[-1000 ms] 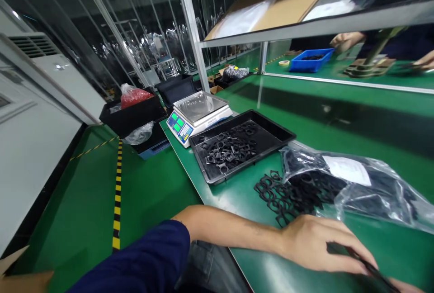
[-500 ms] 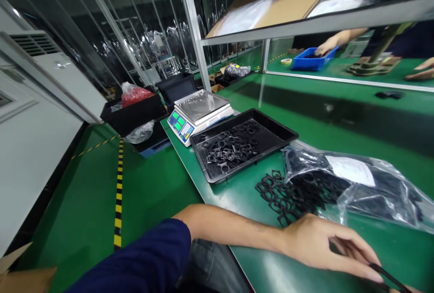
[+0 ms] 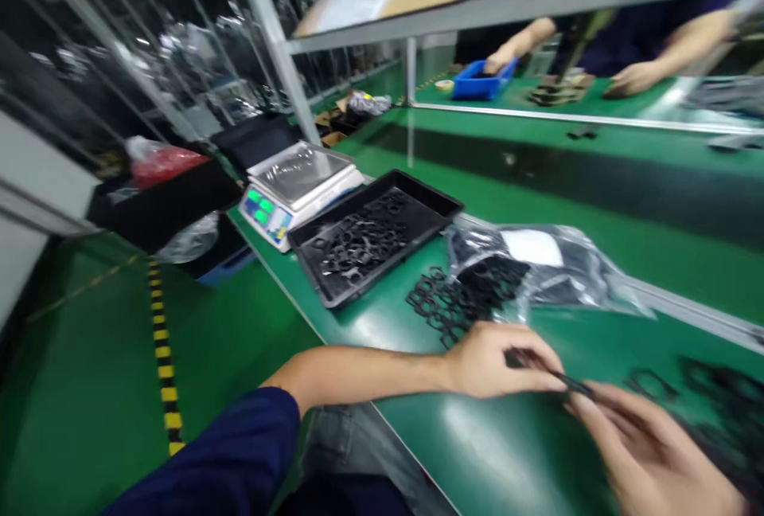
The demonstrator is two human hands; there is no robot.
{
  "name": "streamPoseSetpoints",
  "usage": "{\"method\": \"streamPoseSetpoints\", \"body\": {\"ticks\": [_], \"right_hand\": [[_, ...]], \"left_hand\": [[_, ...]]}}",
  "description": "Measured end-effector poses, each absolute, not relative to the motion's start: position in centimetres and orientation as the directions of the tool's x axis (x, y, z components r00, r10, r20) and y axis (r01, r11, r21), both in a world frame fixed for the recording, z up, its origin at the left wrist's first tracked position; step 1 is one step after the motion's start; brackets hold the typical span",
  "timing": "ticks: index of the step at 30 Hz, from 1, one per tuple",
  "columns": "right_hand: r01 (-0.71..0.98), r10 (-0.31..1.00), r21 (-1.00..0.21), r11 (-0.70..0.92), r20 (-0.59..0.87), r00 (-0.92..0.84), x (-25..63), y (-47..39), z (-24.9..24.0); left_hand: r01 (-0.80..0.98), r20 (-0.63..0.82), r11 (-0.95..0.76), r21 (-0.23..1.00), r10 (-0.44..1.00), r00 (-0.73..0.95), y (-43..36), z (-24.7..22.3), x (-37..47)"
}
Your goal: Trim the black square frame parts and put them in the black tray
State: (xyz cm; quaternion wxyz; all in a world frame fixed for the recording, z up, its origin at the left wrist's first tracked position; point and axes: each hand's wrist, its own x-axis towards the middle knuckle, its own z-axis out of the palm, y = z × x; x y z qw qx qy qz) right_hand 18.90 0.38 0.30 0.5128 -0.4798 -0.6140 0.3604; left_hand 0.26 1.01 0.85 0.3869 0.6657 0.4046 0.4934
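Between both hands is a small black part (image 3: 574, 385), seen nearly edge-on and blurred. My left hand (image 3: 507, 358) pinches its left end, and my right hand (image 3: 648, 440) pinches its right end. Beyond my left hand, a heap of black ring-shaped parts (image 3: 445, 305) lies at the mouth of a clear plastic bag (image 3: 573, 261) with a white label. More black parts (image 3: 725, 396) lie blurred on the green table at the right. A black tray (image 3: 433, 213) further off holds a pile of similar parts.
A scale (image 3: 298, 173) with a green display stands behind the tray. Black bins (image 3: 173, 205) are on the floor at the left. A metal shelf (image 3: 418, 18) spans the back. Across the table, a person's hand reaches into a blue bin (image 3: 477, 84); another hand rests nearby.
The view has swung right, so the tray, scale and bag sit further left. My right hand, barely visible before at the lower right edge, now shows clearly, and more black parts appear at the right.
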Motion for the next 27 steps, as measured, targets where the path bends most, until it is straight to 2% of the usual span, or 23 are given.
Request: {"method": "streamPoseSetpoints", "body": {"ticks": [2, 7, 18, 21, 27], "right_hand": [[0.256, 0.964, -0.929, 0.267, 0.259, -0.067, 18.8, -0.6, 1.4], [0.276, 0.937, -0.896, 0.347, 0.344, -0.061, 17.8, -1.8, 2.3], [0.259, 0.928, -0.892, 0.371, 0.362, -0.082, 17.6, -2.7, 2.1], [0.296, 0.930, -0.882, 0.367, 0.360, -0.078, 17.6, -2.8, 2.2], [0.296, 0.929, -0.882, 0.367, 0.366, -0.062, 17.8, -2.8, 2.2]], "left_hand": [[0.182, 0.427, -0.448, 0.875, 0.893, 0.142, 0.3, 1.1, 0.4], [0.163, 0.630, -0.640, 0.751, 0.768, 0.112, -1.1, 1.0, 0.3], [0.276, 0.752, -0.761, 0.587, 0.639, 0.164, -1.9, 0.8, 0.1], [0.264, 0.732, -0.743, 0.615, 0.663, 0.157, -1.8, 1.0, 0.0], [0.160, 0.522, -0.529, 0.833, 0.849, 0.086, -1.5, 1.2, 0.0]]}}
